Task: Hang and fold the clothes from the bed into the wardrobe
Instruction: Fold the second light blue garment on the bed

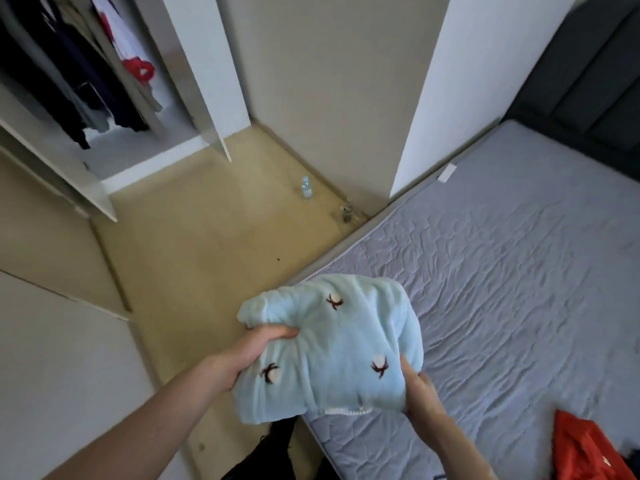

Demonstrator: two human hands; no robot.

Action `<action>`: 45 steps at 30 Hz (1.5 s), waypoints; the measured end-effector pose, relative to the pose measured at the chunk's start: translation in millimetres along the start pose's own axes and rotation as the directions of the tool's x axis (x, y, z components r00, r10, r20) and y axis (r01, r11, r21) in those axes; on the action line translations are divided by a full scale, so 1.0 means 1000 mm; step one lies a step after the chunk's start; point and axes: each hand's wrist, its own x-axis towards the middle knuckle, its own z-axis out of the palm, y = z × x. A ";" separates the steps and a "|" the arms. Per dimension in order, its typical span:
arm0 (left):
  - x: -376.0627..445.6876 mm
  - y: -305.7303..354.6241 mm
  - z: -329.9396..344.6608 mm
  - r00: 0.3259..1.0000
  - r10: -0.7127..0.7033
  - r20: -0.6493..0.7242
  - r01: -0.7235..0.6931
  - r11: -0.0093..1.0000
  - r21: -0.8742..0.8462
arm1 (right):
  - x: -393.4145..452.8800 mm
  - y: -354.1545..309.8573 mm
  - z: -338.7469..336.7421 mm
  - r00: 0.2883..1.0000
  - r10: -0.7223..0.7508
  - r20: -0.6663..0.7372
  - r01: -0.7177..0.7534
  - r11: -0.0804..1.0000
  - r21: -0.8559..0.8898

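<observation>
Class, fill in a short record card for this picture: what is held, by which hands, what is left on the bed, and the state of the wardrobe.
held item: folded light blue garment with small dark motifs
left hand: grips the garment's left edge
right hand: holds its right edge
position: over the bed's corner, off the mattress
left on bed: red garment at lower right
wardrobe: open, dark clothes hanging inside
floor: bottle by the wall

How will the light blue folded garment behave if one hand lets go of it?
The light blue garment is probably soft and floppy: it bulges and creases where the left hand and the right hand grip it. Its folds would likely sag open. It seems light.
</observation>
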 end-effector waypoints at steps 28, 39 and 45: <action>-0.068 0.216 -0.450 0.866 0.410 -0.288 -0.477 0.849 -0.228 | 0.018 -0.338 0.487 0.784 -0.451 0.425 0.566 0.802 -0.192; -0.025 0.373 -0.602 0.866 0.425 -0.265 -0.474 0.866 -0.162 | 0.083 -0.494 0.628 0.662 -0.560 0.498 0.691 0.713 -0.117; 0.001 0.460 -0.681 0.813 0.426 -0.397 -0.517 0.842 -0.157 | 0.128 -0.585 0.710 0.610 -0.524 0.594 0.695 0.714 -0.084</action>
